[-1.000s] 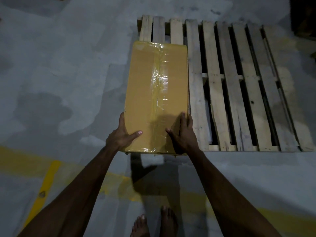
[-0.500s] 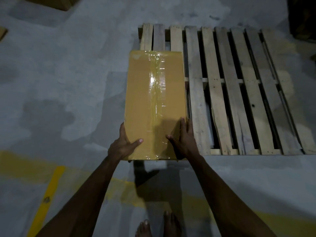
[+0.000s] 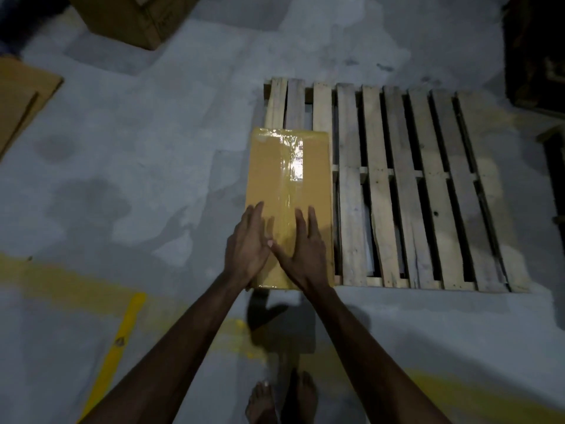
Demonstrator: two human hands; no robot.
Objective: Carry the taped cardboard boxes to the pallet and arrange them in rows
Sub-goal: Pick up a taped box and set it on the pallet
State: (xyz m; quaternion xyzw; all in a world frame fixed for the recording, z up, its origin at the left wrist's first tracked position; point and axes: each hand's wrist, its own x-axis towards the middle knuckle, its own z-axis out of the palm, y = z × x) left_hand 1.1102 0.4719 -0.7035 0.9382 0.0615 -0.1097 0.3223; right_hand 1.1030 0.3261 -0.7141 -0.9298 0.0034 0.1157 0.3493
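A taped cardboard box (image 3: 287, 179) lies flat on the left end of the wooden pallet (image 3: 428, 191), its long side running away from me and a shiny strip of clear tape down its middle. My left hand (image 3: 249, 244) and my right hand (image 3: 304, 250) hover side by side over the box's near end. Their fingers are straight and spread and hold nothing. I cannot tell whether they touch the box. The rest of the pallet's slats are bare.
A large cardboard box (image 3: 131, 16) stands on the grey concrete floor at the top left, and a flat cardboard sheet (image 3: 21, 99) lies at the left edge. Yellow floor lines (image 3: 119, 338) run near my bare feet (image 3: 278, 399). Dark objects (image 3: 535, 50) stand right of the pallet.
Both hands have let go of the box's near corners and moved together over its top. The box has settled on the pallet, and the camera has drawn back.
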